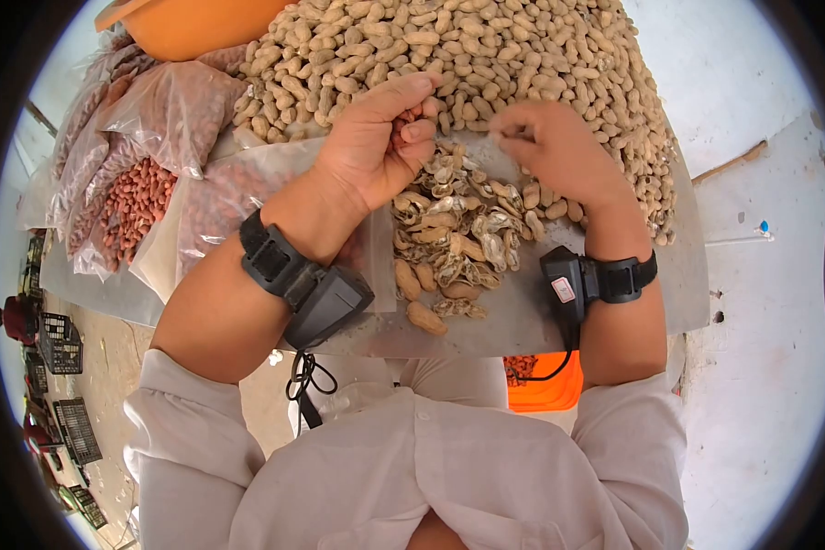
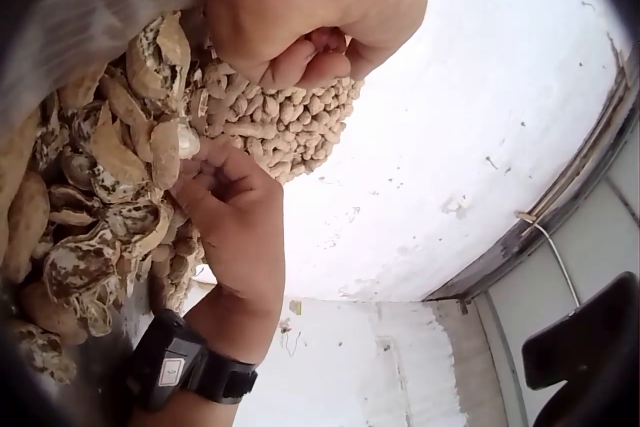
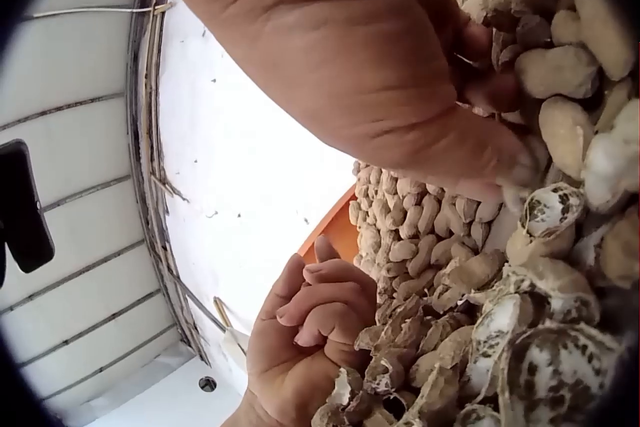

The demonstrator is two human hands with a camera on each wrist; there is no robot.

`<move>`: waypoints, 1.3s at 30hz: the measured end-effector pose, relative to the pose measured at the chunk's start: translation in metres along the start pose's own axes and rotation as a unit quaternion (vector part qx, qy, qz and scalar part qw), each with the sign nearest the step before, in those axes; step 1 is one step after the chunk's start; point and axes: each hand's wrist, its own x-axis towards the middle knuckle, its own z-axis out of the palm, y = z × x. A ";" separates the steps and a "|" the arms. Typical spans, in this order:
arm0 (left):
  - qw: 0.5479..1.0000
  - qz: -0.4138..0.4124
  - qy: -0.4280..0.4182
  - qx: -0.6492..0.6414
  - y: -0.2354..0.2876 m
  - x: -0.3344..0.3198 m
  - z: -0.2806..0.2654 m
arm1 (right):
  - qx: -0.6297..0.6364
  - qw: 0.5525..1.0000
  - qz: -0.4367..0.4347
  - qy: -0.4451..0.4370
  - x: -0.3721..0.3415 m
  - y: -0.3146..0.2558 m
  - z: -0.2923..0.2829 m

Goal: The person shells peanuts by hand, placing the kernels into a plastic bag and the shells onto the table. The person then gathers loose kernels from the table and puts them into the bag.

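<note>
Red-skinned peanut kernels (image 1: 401,128) lie in the curled fingers of my left hand (image 1: 371,137), palm side up, above the edge of the peanut pile. In the left wrist view most of that hand's contents are hidden by the fingers. To its right, my right hand (image 1: 559,151) hangs with bent fingers, thumb and fingertips apart, low over the shells and whole peanuts. Its thumb (image 3: 515,162) comes close to a split shell (image 3: 550,212) in the right wrist view. Empty peanut shells (image 1: 458,220) are heaped on the table between both hands.
A large pile of unshelled peanuts (image 1: 504,55) covers the table's far side. Clear bags of red kernels (image 1: 142,197) and an orange basin (image 1: 192,27) stand at the left. An orange tub (image 1: 550,385) with kernels is below the table's near edge (image 1: 467,346).
</note>
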 end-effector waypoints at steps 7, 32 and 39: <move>0.995 0.008 -0.008 0.096 -0.007 -0.005 0.007 | 0.374 0.924 0.020 0.079 0.005 -0.017 0.010; 0.926 0.166 -0.007 0.338 -0.015 -0.011 0.014 | 0.388 0.913 0.032 0.121 0.001 -0.037 0.012; 0.936 0.162 0.017 0.312 -0.016 -0.013 0.019 | 0.426 0.894 0.038 0.134 0.003 -0.039 0.018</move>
